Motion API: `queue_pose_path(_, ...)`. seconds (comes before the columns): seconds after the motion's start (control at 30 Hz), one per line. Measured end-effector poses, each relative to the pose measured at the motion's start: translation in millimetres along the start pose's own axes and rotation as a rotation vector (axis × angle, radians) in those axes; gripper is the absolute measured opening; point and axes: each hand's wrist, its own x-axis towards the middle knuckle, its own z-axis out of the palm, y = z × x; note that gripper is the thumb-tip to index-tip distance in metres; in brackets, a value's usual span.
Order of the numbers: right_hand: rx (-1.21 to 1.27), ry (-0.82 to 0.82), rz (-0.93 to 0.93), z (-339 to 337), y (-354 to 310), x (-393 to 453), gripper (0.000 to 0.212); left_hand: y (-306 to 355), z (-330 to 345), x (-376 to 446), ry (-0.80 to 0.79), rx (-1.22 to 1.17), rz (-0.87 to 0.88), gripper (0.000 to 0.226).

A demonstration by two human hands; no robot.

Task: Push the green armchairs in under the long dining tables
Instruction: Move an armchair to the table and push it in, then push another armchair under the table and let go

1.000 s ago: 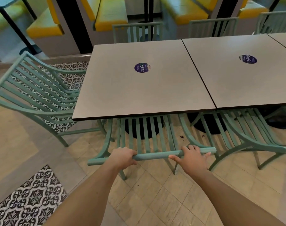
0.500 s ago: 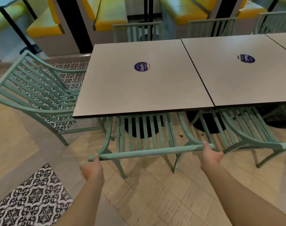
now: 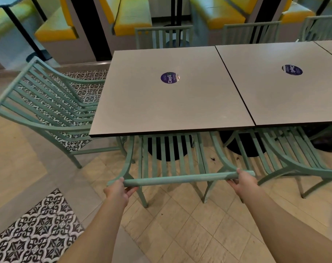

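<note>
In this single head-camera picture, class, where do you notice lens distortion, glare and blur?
Head view: wide-angle bending bows the grey square tabletop edges and the slatted green armchair at the table's end; soft sheen, no harsh glare, near the round purple sticker; both hands on the armchair's top rail look sharp.

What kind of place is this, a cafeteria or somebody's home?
Most likely a fast-food restaurant or food court. Grey dining tables stand pushed end to end, each with a round sticker at its centre, matching green armchairs around them, and yellow booth seats behind.
</note>
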Motion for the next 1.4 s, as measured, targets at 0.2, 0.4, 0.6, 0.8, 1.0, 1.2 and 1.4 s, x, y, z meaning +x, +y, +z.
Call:
queue_pose_path(0.2,-0.016,-0.015,-0.005,-1.3,1.1,-9.5,0.051,-0.6,-4.3,-1.8,-0.018,0.019,0.021,0.047)
queue_pose_path(0.4,-0.055,-0.013,-0.018,-6.1,0.6,-9.7,0.051,-1.3,-4.1,-6.3,-0.038,0.019,0.024,0.049)
queue_pose_path(0.6,-0.048,0.011,-0.026,-3.7,-4.0,-10.3,0.053,-1.1,-0.6,-9.4,-0.034,0.029,0.021,0.050)
queue_pose_path(0.8,-0.026,0.003,-0.018,-2.8,-3.7,-9.0,0.055,0.2,0.1,-8.5,-0.026,0.029,0.018,0.053)
queue_pose_path(1.0,-0.026,-0.024,-0.030,-5.6,-1.4,-4.4,0.054,1.1,-1.6,-11.2,-0.040,0.013,0.011,0.052)
queue_pose_path(1.2,-0.109,-0.075,-0.077,-18.2,1.6,-2.8,0.044,-6.0,-13.4,-34.6,-0.130,0.248,0.002,0.043)
queue_pose_path(1.4,-0.215,-0.108,-0.071,-71.4,-16.0,-10.2,0.055,-44.8,20.5,-80.0,-0.534,0.898,-0.173,0.052)
